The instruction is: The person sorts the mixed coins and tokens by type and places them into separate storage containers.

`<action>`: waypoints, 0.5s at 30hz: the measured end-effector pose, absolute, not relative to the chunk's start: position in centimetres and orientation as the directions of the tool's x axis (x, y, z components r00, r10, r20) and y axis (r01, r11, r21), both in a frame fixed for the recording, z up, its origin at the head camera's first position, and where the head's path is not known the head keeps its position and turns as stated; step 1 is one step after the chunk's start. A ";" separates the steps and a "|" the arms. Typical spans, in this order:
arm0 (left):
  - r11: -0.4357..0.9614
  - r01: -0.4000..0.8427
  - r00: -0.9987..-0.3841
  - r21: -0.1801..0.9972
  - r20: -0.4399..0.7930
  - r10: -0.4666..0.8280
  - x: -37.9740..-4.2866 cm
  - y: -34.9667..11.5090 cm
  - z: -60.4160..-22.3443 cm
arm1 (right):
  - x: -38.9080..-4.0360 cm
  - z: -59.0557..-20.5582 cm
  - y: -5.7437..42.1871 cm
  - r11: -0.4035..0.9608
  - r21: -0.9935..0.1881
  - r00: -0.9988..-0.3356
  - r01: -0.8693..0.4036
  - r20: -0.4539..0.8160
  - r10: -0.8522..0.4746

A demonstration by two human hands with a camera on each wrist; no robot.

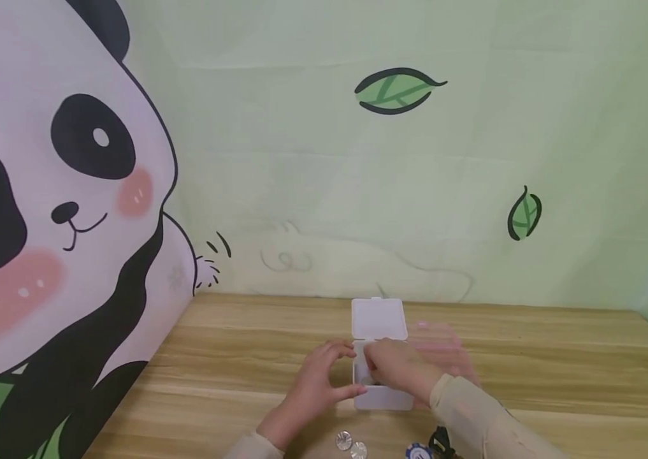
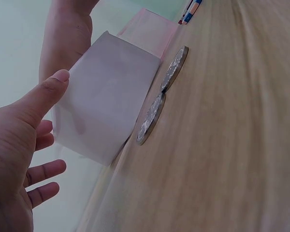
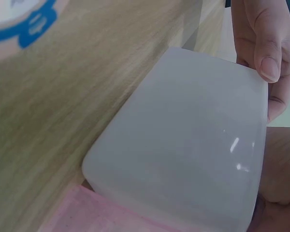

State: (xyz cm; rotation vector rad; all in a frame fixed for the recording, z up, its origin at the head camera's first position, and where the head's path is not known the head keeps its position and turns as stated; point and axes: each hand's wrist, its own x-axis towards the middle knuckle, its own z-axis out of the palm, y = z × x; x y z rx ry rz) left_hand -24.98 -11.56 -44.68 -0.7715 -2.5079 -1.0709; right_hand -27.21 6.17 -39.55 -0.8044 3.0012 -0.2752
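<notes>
Between the thumb and fingers of my left hand (image 1: 313, 377) sits the gripped, open white box (image 1: 383, 400), which could tip if my right hand (image 1: 401, 366), fingers inside, grasp not visible, catches its wall.

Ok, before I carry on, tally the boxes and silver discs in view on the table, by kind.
White box: 1
Translucent pink box: 1
Silver discs: 2
Total: 4
</notes>
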 end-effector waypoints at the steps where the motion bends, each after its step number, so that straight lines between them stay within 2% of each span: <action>1: 0.575 0.585 -0.808 0.571 0.469 0.356 -25.0 -11.6 -44.7 | -27.2 -39.5 6.2 0.849 -0.181 -0.865 -0.497 0.028 -0.501; 15: 0.578 0.598 -0.797 0.556 0.487 0.356 -24.9 -11.5 -44.6 | -26.2 -37.7 7.0 0.784 -0.238 -0.819 -0.573 0.125 -0.561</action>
